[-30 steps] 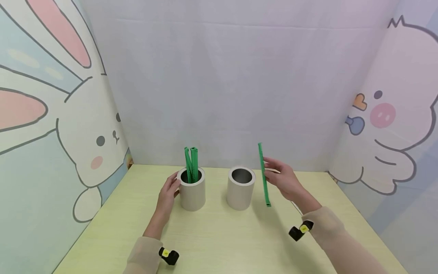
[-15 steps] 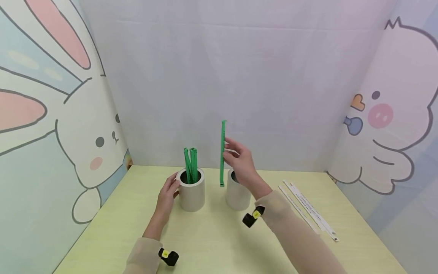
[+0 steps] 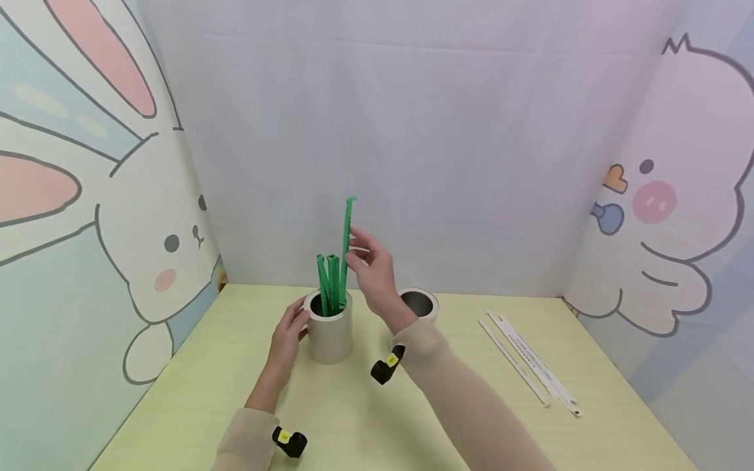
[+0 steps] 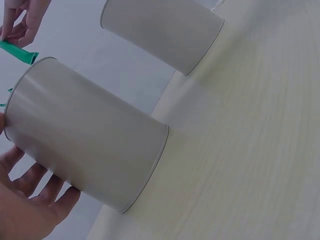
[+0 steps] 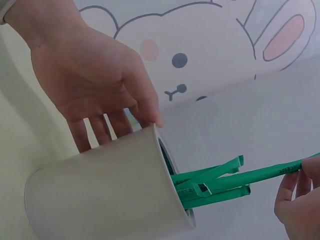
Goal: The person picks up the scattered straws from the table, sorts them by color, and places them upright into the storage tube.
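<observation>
My left hand (image 3: 287,337) holds the side of the left off-white canister (image 3: 331,340), thumb at the rim and fingers around the wall. Several green wrapped straws (image 3: 333,281) with print and crimped ends stand in this canister. Between thumb and fingers, my right hand (image 3: 374,275) pinches another green wrapped straw (image 3: 346,239), held nearly upright. Its lower end is at the canister mouth, overlapping the other straws in the right wrist view, where the pinched straw (image 5: 270,172) slants out toward the fingertips. The second off-white canister (image 3: 419,302) stands behind my right wrist, partly hidden.
Several thin white printed straws (image 3: 530,353) lie on the right of the pale wooden table (image 3: 471,418). A plain light backdrop (image 3: 389,131) stands behind, with cartoon-printed side panels at left and right. Each wrist carries a small black camera (image 3: 290,441).
My right hand has carried the green straw leftward from right of the second canister, past it, to the left canister's mouth. The white straws have come into sight. My left hand stays in place.
</observation>
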`<state>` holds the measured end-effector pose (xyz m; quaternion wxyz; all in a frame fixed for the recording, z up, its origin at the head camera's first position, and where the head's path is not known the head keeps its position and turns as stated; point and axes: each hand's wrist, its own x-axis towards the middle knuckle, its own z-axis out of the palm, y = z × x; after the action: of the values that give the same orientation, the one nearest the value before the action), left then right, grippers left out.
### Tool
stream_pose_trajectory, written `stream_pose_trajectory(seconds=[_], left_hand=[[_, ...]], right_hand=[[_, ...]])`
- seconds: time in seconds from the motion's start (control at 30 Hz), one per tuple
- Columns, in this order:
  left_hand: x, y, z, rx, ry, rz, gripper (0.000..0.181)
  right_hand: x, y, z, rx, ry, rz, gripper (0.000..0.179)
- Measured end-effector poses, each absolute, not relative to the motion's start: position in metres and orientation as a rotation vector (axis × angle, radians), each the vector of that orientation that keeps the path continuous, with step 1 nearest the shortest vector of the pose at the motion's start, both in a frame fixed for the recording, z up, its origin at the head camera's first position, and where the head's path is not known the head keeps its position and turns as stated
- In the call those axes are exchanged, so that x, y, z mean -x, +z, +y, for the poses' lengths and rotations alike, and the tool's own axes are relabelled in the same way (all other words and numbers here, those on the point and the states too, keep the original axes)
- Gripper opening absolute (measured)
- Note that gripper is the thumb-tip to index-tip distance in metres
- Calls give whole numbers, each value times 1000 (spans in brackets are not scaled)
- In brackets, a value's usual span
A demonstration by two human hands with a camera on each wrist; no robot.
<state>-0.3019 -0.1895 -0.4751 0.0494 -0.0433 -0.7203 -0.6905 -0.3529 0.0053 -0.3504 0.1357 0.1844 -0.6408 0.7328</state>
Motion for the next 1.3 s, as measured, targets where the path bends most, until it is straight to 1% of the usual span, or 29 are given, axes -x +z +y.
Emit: stream_pose_trajectory(seconds=[0.17, 0.37, 0.6, 0.73, 0.97, 1.13, 1.3], left_hand=[[301, -474, -190, 130, -2108, -2194, 55], [302, -474, -189, 127, -2110, -2198, 55], [302, -473, -188, 132, -2111, -2203, 54], [301, -473, -189, 126, -2112, -2203, 55], [303, -473, -187, 120, -2108, -2212, 55], [301, -467, -190, 114, -2078, -2236, 55], [295, -454, -194, 134, -1983, -2223, 56]], right_hand=[[356, -364, -7, -528, 2074, -1890, 48], [356, -380, -11, -518, 2045, -1947, 48], [356, -393, 1, -564, 2007, -2012, 50], [353, -390, 14, -618, 1992, -2010, 48], [343, -370, 57, -731, 1856, -2130, 44], [334, -355, 104, -748, 1675, -2277, 46], [326, -350, 155, -715, 1505, -2389, 48]])
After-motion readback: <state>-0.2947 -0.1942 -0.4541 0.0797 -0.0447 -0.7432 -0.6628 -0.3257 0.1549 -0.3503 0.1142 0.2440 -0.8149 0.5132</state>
